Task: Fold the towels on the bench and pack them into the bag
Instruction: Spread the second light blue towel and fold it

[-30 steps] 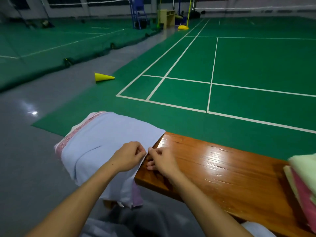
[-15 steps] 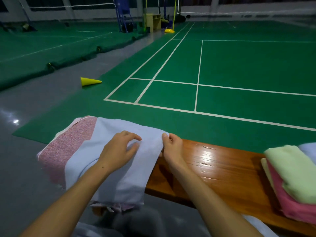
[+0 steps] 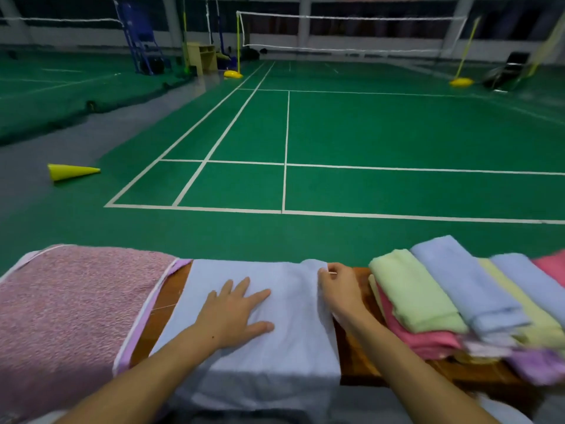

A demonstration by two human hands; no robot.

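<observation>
A pale blue towel (image 3: 293, 304) lies spread across the wooden bench (image 3: 356, 359), its near edge hanging over the front. My left hand (image 3: 235, 313) presses flat on its middle with fingers spread. My right hand (image 3: 336, 286) pinches the towel's far right corner. A pink towel (image 3: 70, 310) with a white and lilac border covers the bench's left end. On the right sits a stack of folded towels (image 3: 443, 304) in green, blue, yellow, pink and lilac. No bag is in view.
Beyond the bench stretches a green badminton court with white lines and a net (image 3: 351, 32) at the back. A yellow cone (image 3: 72, 172) lies on its side at the left. Grey floor runs along the left.
The blue towel has been drawn to the right, off the pink one, and spread flat. My left hand went from curled to flat. The view swung right and up, bringing the folded stack in.
</observation>
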